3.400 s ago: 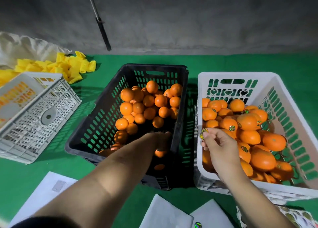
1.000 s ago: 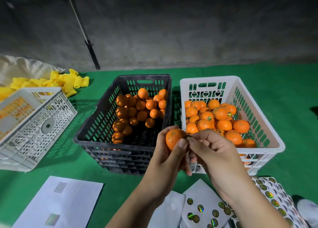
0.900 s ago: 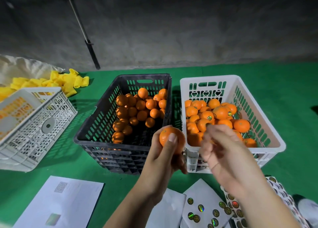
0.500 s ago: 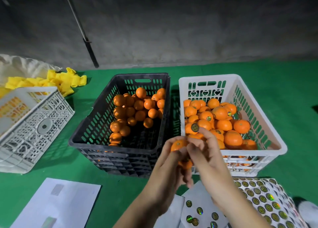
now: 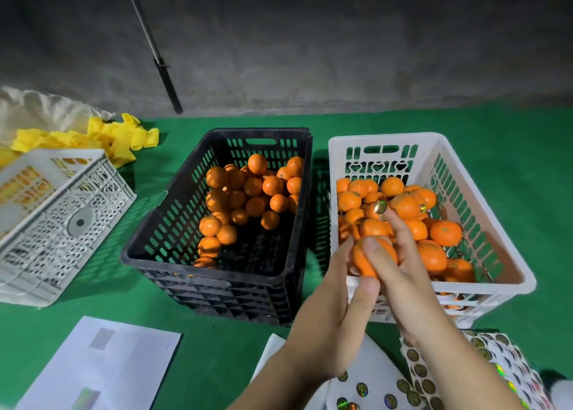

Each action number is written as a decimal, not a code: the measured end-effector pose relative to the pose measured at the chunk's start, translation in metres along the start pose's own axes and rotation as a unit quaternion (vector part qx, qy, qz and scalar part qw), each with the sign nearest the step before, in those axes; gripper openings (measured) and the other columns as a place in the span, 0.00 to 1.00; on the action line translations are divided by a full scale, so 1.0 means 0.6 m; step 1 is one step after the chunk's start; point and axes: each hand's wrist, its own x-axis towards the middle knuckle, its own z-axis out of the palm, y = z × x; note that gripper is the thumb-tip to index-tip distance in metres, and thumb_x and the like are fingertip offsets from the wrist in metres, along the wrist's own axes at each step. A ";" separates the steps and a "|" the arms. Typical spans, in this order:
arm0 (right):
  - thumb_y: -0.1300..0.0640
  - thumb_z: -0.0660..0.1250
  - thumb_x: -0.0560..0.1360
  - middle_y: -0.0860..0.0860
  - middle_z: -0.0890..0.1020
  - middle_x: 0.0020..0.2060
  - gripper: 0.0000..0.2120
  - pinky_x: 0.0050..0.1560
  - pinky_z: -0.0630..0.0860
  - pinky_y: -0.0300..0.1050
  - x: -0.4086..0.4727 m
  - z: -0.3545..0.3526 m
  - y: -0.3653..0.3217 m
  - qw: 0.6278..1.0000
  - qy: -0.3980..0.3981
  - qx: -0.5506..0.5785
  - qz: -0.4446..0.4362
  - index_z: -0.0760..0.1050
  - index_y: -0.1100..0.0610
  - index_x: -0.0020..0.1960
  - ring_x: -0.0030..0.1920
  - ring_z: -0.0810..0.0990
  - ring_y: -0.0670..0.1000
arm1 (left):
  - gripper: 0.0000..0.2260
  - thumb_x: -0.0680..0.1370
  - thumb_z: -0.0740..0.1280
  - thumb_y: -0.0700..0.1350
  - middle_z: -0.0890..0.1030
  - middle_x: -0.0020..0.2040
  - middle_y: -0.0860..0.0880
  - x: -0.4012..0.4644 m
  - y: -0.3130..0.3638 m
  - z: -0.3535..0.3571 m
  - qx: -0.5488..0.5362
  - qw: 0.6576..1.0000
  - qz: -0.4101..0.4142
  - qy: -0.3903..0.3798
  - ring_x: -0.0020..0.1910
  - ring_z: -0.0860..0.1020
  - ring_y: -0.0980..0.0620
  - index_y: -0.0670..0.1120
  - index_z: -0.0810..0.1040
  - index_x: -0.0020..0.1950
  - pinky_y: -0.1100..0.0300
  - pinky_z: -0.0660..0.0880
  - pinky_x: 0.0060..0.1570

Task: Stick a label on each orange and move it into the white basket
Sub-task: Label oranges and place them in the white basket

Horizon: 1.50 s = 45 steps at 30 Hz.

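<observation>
My left hand (image 5: 335,304) grips an orange (image 5: 361,262) over the near left corner of the white basket (image 5: 384,137). My right hand (image 5: 409,267) lies against the same orange from the right, and a round gold label (image 5: 380,206) sticks up from its raised fingertips. The white basket holds several oranges (image 5: 445,233), some with labels on them. To its left, the black crate (image 5: 217,274) holds several unlabelled oranges (image 5: 252,186).
Sheets of round labels (image 5: 452,375) lie at the bottom right under my right forearm. White papers (image 5: 102,363) lie at the bottom left. An overturned white crate (image 5: 55,220) and yellow pieces (image 5: 117,137) are at the left. A dark pole (image 5: 161,65) leans on the wall.
Both hands carried the orange up and right, from in front of the baskets to over the white basket's near corner. The label has stayed on my right fingertips.
</observation>
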 end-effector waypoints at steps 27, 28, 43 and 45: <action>0.50 0.59 0.84 0.42 0.67 0.63 0.30 0.51 0.78 0.46 0.123 0.091 0.131 0.865 -0.151 -0.446 -0.174 0.49 0.35 0.80 0.58 0.77 0.48 | 0.32 0.85 0.64 0.45 0.46 0.85 0.44 0.220 -0.349 -0.386 0.502 0.752 -0.403 -0.142 0.83 0.53 0.38 0.53 0.51 0.85 0.56 0.67 0.74; 0.51 0.59 0.85 0.41 0.67 0.62 0.30 0.50 0.78 0.46 0.124 0.090 0.132 0.861 -0.154 -0.452 -0.175 0.49 0.34 0.80 0.57 0.77 0.48 | 0.30 0.86 0.61 0.44 0.45 0.85 0.44 0.219 -0.359 -0.387 0.499 0.755 -0.402 -0.138 0.83 0.51 0.38 0.52 0.52 0.85 0.60 0.69 0.73; 0.49 0.64 0.83 0.42 0.73 0.47 0.05 0.42 0.70 0.31 0.134 0.084 0.132 0.919 -0.072 -0.331 -0.201 0.75 0.49 0.55 0.46 0.76 0.45 | 0.31 0.76 0.78 0.51 0.77 0.58 0.52 0.210 -0.240 -0.332 0.249 0.928 -0.243 0.134 0.54 0.77 0.51 0.50 0.68 0.75 0.63 0.73 0.47; 0.51 0.66 0.83 0.47 0.76 0.39 0.05 0.42 0.71 0.36 0.131 0.071 0.123 0.956 -0.065 -0.246 -0.145 0.77 0.50 0.50 0.41 0.77 0.48 | 0.28 0.75 0.79 0.49 0.79 0.54 0.63 0.168 -0.192 -0.296 0.169 0.965 -0.130 0.156 0.52 0.79 0.59 0.53 0.71 0.70 0.73 0.71 0.43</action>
